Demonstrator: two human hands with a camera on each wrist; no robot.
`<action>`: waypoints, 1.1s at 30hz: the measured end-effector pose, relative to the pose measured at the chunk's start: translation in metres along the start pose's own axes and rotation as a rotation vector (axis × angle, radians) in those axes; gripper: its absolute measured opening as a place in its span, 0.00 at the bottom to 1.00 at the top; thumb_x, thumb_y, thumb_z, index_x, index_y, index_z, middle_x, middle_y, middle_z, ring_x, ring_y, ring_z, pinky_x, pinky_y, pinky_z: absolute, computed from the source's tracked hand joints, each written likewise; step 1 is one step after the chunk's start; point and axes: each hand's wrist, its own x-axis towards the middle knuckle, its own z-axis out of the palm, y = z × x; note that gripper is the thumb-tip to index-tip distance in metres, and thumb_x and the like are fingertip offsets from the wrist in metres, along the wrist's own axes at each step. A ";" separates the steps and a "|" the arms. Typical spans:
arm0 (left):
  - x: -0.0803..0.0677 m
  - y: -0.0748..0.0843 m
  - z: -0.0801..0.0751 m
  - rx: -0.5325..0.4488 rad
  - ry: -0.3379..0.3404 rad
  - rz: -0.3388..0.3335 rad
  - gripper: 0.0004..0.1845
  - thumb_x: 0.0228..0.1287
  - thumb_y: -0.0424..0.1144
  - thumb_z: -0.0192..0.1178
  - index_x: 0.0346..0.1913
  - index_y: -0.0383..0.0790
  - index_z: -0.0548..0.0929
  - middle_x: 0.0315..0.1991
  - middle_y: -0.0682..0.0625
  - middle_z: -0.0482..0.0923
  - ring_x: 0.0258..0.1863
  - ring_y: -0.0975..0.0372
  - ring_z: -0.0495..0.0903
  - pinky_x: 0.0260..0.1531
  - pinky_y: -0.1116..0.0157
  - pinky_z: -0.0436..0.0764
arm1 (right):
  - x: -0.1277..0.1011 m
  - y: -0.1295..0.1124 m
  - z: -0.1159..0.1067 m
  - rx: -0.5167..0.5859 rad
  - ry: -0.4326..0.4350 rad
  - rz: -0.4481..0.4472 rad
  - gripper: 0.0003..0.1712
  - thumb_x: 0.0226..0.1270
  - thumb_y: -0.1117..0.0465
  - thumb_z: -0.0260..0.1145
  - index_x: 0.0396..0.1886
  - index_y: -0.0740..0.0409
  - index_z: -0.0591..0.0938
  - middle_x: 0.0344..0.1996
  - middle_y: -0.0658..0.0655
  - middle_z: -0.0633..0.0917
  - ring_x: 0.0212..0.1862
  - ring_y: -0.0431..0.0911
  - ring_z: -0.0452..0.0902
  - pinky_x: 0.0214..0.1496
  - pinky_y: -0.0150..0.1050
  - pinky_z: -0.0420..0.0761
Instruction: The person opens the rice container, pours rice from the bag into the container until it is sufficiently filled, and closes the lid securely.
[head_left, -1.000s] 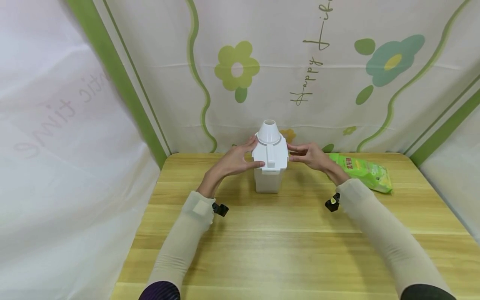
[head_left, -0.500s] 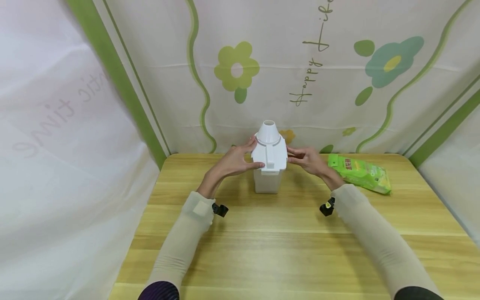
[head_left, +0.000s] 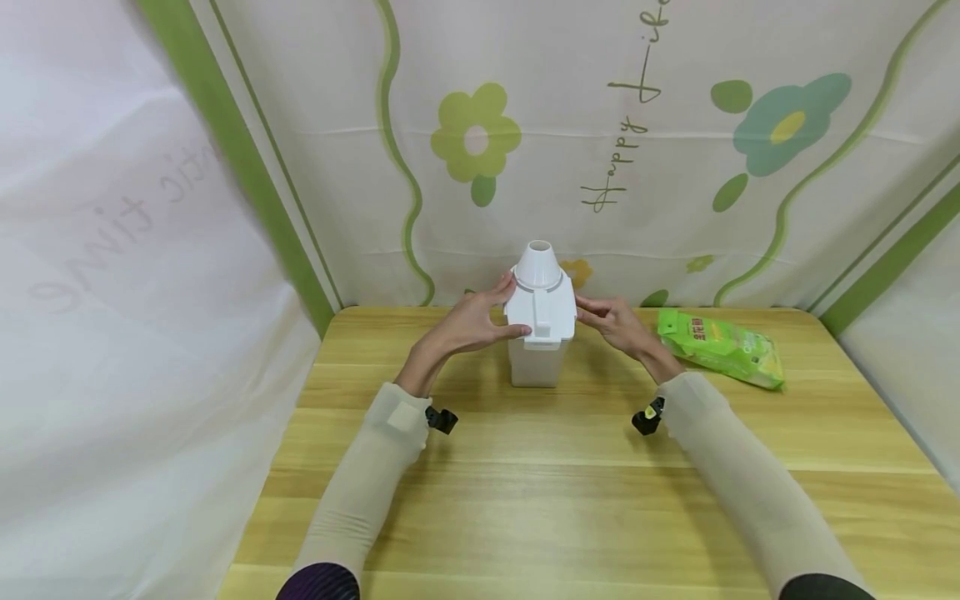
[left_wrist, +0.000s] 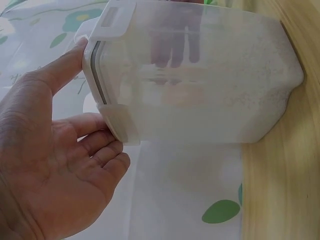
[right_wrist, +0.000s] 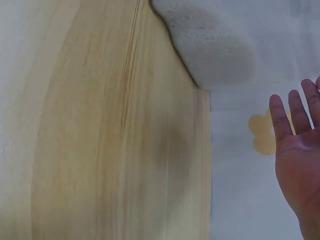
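A translucent plastic storage container point(head_left: 536, 368) stands upright near the table's back edge. Its white lid point(head_left: 555, 312) carries a white hollow cone point(head_left: 538, 268). Pale grainy contents point(right_wrist: 207, 50) show through the lower wall in the right wrist view. My left hand point(head_left: 471, 322) grips the lid's left side, thumb at the front and fingers farther back. In the left wrist view its curled fingertips touch a side clip point(left_wrist: 120, 122) below the rim. On the opposite side, my right hand point(head_left: 618, 323) rests its fingers against the container; in the right wrist view they look straight.
A green printed packet point(head_left: 723, 348) lies on the wooden table point(head_left: 525, 500), right of my right hand. Behind the table hangs a white curtain point(head_left: 555, 167) with printed flowers; another white sheet point(head_left: 150, 375) hangs at the left.
My right hand and forearm have shifted slightly toward me and left, uncovering more of the green packet. The left hand and container have stayed in place.
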 end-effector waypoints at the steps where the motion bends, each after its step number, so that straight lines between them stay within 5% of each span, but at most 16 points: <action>1: 0.000 0.000 0.000 0.001 0.000 0.001 0.53 0.69 0.62 0.69 0.85 0.42 0.52 0.86 0.47 0.44 0.84 0.57 0.47 0.82 0.56 0.55 | 0.000 0.000 0.001 0.010 0.006 0.007 0.26 0.81 0.60 0.65 0.72 0.65 0.75 0.75 0.64 0.72 0.76 0.62 0.68 0.65 0.29 0.78; 11: 0.000 -0.001 0.000 0.002 -0.001 0.003 0.53 0.70 0.62 0.68 0.85 0.43 0.51 0.86 0.50 0.42 0.84 0.56 0.48 0.82 0.55 0.54 | 0.002 0.008 0.014 0.087 0.141 -0.016 0.25 0.79 0.62 0.67 0.69 0.69 0.76 0.70 0.67 0.75 0.73 0.63 0.70 0.60 0.25 0.80; 17: -0.001 -0.001 0.002 0.001 -0.001 0.011 0.53 0.71 0.62 0.66 0.85 0.42 0.50 0.86 0.49 0.41 0.85 0.56 0.47 0.83 0.54 0.53 | 0.001 0.009 0.014 0.090 0.144 -0.025 0.26 0.78 0.60 0.68 0.69 0.69 0.77 0.70 0.67 0.75 0.73 0.62 0.72 0.61 0.26 0.80; 25: 0.000 0.004 0.004 0.061 -0.004 -0.005 0.54 0.73 0.66 0.61 0.86 0.41 0.47 0.87 0.45 0.38 0.85 0.51 0.47 0.82 0.52 0.55 | 0.006 -0.003 -0.004 0.103 0.113 0.003 0.26 0.83 0.54 0.62 0.69 0.67 0.79 0.71 0.63 0.78 0.63 0.47 0.84 0.72 0.50 0.77; 29: 0.000 0.012 0.008 0.040 0.024 -0.035 0.58 0.69 0.71 0.61 0.87 0.42 0.45 0.87 0.43 0.35 0.85 0.48 0.47 0.82 0.51 0.56 | 0.012 -0.017 -0.012 0.036 0.104 -0.002 0.29 0.84 0.49 0.61 0.76 0.59 0.76 0.74 0.60 0.77 0.72 0.51 0.76 0.75 0.60 0.71; 33: -0.001 0.023 0.012 0.026 0.083 -0.051 0.62 0.66 0.73 0.63 0.87 0.39 0.45 0.87 0.39 0.38 0.85 0.46 0.46 0.81 0.47 0.58 | 0.020 -0.036 -0.015 -0.075 0.084 0.015 0.34 0.82 0.47 0.63 0.80 0.55 0.72 0.77 0.57 0.74 0.77 0.56 0.69 0.77 0.60 0.69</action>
